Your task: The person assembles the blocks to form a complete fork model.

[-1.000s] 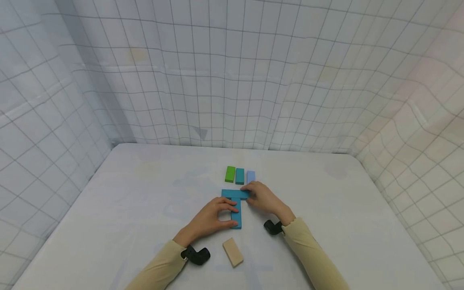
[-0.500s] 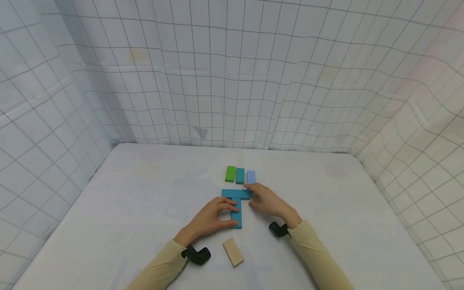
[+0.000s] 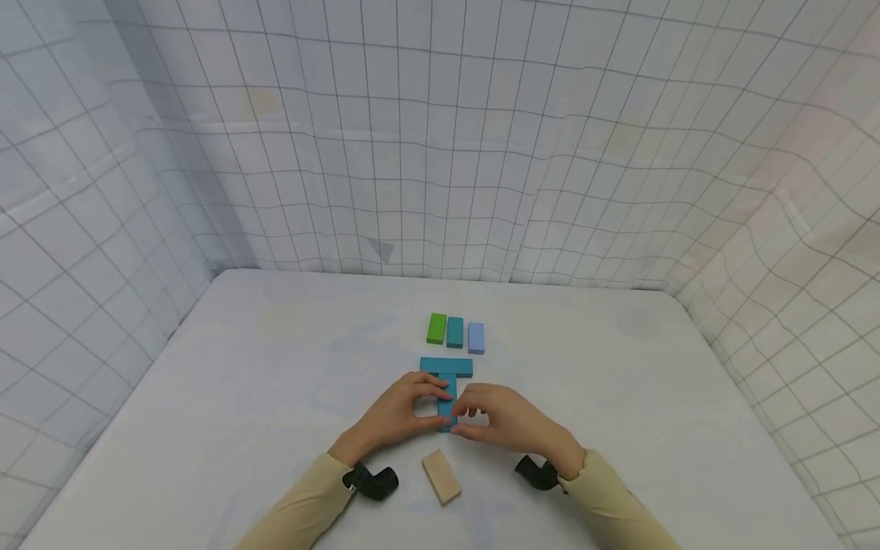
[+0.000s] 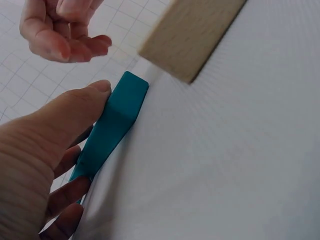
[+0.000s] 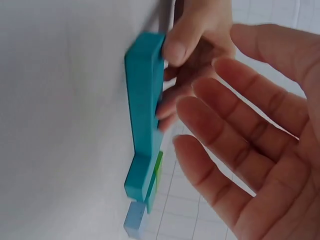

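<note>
T-shaped layout of two blue bars on a white table (image 3: 275, 367), seen from near to far. Nearest the person, a wood block (image 3: 442, 477) lies flat and slantwise, apart from the bars, perhaps set aside so as to leave the hands room. Beyond it, the near bar (image 5: 142, 95) lies lengthwise as the stem. The left hand (image 3: 395, 416) rests its thumb by the bar's near end and its other fingers farther along; they are lightly bent, spaced apart and not closed round the bar, presumably steadying it. The right hand (image 3: 509, 418) is just beside the near end, fingers parted and holding nothing; contact with the bar cannot be told. The far bar (image 3: 445, 366) lies crosswise, its middle meeting the stem, an arrangement that seems deliberate. Behind it, a green block (image 3: 436, 328), a teal block (image 3: 454, 333) and a lilac block (image 3: 476, 338) stand in a row, narrowly separated, probably to keep each within reach.

Compared with one second earlier, the right hand has left the far bar's right end and come nearer the person, uncovering that end and the lilac block. The left hand, bars and wood block are essentially unchanged.
</note>
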Demonstrator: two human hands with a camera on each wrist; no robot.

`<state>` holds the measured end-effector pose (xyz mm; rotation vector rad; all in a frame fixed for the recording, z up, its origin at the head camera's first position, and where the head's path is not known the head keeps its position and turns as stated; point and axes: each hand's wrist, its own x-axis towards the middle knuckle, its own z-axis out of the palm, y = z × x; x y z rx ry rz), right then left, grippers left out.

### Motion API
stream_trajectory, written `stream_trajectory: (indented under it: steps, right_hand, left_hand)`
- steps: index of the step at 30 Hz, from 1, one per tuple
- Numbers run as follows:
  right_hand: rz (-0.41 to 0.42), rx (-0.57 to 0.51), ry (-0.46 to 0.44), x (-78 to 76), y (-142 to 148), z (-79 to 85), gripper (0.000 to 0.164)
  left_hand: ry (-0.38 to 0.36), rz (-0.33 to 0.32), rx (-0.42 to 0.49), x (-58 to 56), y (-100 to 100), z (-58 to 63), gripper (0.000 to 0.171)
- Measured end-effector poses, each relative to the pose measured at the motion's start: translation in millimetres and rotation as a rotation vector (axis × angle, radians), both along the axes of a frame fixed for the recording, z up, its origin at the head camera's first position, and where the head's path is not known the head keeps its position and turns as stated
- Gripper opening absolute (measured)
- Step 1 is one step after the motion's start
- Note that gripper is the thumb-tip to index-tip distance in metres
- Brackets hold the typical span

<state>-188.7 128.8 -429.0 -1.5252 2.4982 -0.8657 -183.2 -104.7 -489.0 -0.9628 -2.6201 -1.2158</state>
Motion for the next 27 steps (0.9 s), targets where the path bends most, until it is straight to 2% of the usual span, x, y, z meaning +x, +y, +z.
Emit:
stream_trajectory:
  steps: [4,8,11,15,20,27]
  right_hand:
    - [0.062,0.063,-0.093,10.9,-3,1.6,0.021]
    - [0.092,0.131,-0.146,19.0,-4,0.7,0.029]
    - [0.106,0.171,-0.102,23.1,-4,-2.5,0.041]
    - [0.134,0.186,-0.024,25.7,-3,-6.0,0.058]
    - [0.189,0.183,-0.007,26.7,-4,-5.9,0.071]
    - [0.221,0.236,0.002,28.2,-3,-6.5,0.078]
  left_hand:
    - [0.015,0.007,-0.006,-0.8,-1,-0.4,0.033]
    - [-0.021,0.018,-0.019,-1.6,-2,-0.2,0.035]
    - [-0.048,0.015,-0.019,-2.5,-1,-0.3,0.036]
    - [-0.028,0.003,-0.014,-2.7,-1,-0.5,0.035]
    - [-0.004,0.003,-0.019,-1.9,-1,-0.1,0.032]
    - [-0.046,0.01,-0.019,-1.0,-1,0.9,0.035]
